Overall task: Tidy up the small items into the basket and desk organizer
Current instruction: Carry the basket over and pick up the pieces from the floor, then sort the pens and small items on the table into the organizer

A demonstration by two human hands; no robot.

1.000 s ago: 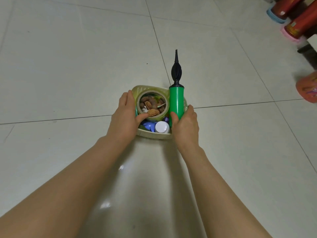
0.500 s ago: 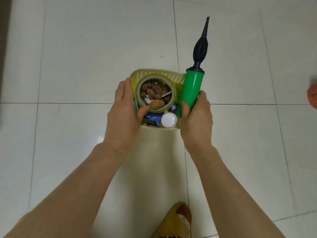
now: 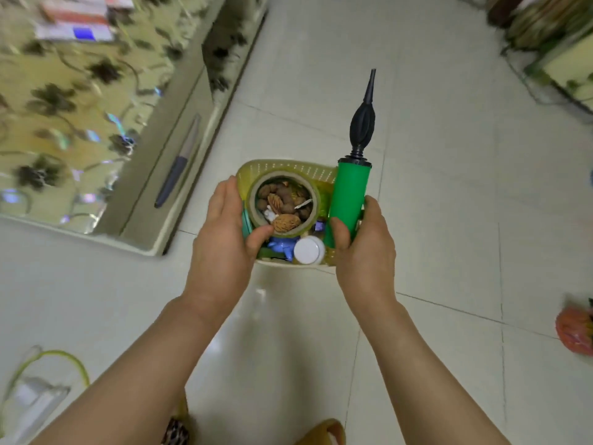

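Observation:
I hold a small yellow-green basket (image 3: pixel 288 170) in the air above the tiled floor. My left hand (image 3: pixel 224 239) grips its left side, thumb over the rim. My right hand (image 3: pixel 365 252) grips its right side together with a green hand pump (image 3: pixel 349 194) whose black nozzle sticks up and away from me. Inside the basket sits a roll of tape (image 3: pixel 313 194) filled with brown fruit pits (image 3: pixel 282 203), and in front of it a white bottle cap (image 3: pixel 308 250) and blue bits (image 3: pixel 280 245).
A low table with a floral cloth (image 3: pixel 64 107) stands at the left, a dark pen-like object (image 3: pixel 176 168) on its edge. An orange bag (image 3: pixel 574 329) lies at the right. A white item with a green cord (image 3: pixel 35 387) lies at the lower left. Slippers (image 3: pixel 324 433) show at the bottom.
The basket has come up off the floor in both hands and I have turned left; the floral table has come into view. My grip is unchanged.

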